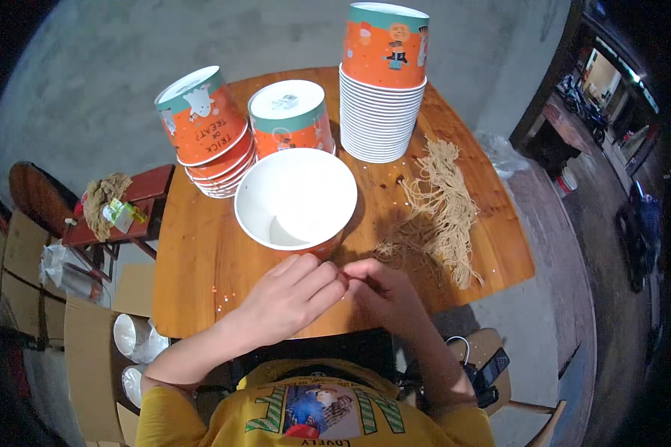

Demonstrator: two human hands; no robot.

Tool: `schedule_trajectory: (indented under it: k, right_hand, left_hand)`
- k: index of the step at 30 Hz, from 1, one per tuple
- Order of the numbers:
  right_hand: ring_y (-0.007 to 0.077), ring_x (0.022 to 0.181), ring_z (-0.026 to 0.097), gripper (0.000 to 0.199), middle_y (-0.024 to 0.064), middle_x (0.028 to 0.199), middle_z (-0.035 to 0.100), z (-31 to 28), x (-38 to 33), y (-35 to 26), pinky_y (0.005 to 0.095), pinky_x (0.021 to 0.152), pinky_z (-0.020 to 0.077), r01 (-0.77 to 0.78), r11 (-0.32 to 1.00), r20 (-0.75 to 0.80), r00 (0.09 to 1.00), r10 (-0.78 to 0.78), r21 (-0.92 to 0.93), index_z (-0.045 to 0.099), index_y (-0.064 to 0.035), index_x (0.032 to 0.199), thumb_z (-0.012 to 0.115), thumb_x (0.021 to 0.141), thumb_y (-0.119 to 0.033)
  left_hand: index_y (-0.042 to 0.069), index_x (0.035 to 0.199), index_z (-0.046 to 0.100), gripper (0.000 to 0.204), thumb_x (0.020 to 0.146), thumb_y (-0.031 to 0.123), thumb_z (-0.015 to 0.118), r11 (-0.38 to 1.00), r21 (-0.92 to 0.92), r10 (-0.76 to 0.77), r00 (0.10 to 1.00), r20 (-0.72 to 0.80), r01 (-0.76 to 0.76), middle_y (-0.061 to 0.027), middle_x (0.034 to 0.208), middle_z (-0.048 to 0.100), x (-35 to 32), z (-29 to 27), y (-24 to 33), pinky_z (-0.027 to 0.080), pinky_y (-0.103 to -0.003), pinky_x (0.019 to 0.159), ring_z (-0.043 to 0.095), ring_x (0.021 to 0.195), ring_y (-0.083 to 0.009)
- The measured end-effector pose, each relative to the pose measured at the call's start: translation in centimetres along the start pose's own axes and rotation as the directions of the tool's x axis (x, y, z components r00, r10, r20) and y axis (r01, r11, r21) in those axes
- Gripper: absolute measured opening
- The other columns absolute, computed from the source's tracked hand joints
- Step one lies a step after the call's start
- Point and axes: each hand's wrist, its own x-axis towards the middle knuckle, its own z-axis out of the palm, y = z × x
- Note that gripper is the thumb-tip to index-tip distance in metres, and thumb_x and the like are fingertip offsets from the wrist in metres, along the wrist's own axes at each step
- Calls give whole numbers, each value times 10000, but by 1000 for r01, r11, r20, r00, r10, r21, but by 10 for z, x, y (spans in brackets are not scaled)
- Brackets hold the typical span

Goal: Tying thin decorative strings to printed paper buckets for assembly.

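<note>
My left hand [291,294] and my right hand [384,287] meet fingertip to fingertip at the near edge of a wooden table [201,261], just below an upright orange paper bucket [297,199] with a white inside. The fingertips pinch together; a thin string between them is too fine to tell for sure. A loose bundle of tan strings [440,212] lies right of the bucket. Behind it stand stacks of upside-down orange buckets: a tall stack [382,82], a short one [289,115] and a tilted one [205,130].
A dark red stool [145,201] on the left carries a rag and small items. Cardboard boxes [89,357] with white cups stand lower left. A chair with a phone and keys [484,369] is at my right.
</note>
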Motion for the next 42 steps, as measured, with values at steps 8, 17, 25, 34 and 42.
schedule_trajectory:
  k: [8, 17, 25, 34, 42]
  right_hand:
    - [175, 768, 603, 117, 86, 911, 610, -6, 2, 22, 308, 726, 498, 229, 946, -264, 921, -287, -229, 591, -64, 960, 619, 893, -156]
    - [149, 757, 587, 164, 65, 859, 601, -6, -3, 23, 296, 708, 498, 12, 982, -145, 989, 16, 189, 572, -45, 1053, 585, 908, -122]
    - [134, 630, 550, 144, 56, 763, 590, -9, -1, 22, 285, 596, 463, 71, 989, -299, 948, -107, -131, 596, -12, 880, 606, 873, -156]
    - [30, 578, 385, 62, -70, 633, 419, 0, 16, 5, 211, 518, 344, 25, 992, -492, 866, -85, -126, 567, -42, 810, 615, 832, -74]
    - [30, 568, 482, 72, -21, 644, 518, 32, 42, -8, 212, 519, 424, 224, 949, -427, 853, -301, -221, 552, -33, 845, 615, 818, -9]
  left_hand:
    - [48, 897, 534, 195, 725, 127, 584, 998, -50, 33, 998, 45, -30, -48, 848, 456, 11, 7, -7, 452, -299, 701, 479, 791, -194]
    - [67, 851, 538, 166, 706, 127, 590, 991, 51, 124, 992, 12, -125, -32, 813, 438, 20, 12, -6, 444, -281, 692, 474, 776, -174]
    - [61, 915, 523, 234, 705, 151, 573, 995, 9, 94, 995, 44, -94, -60, 893, 458, 26, 14, -13, 444, -330, 711, 491, 831, -221]
    - [55, 1168, 529, 360, 828, 142, 612, 720, -253, -603, 763, 233, 646, -181, 849, 647, 30, 8, -29, 510, -422, 705, 641, 807, -345]
    - [143, 1289, 531, 492, 807, 50, 555, 497, -443, -635, 660, 401, 746, -66, 790, 562, -4, -35, -30, 477, -299, 698, 551, 725, -160]
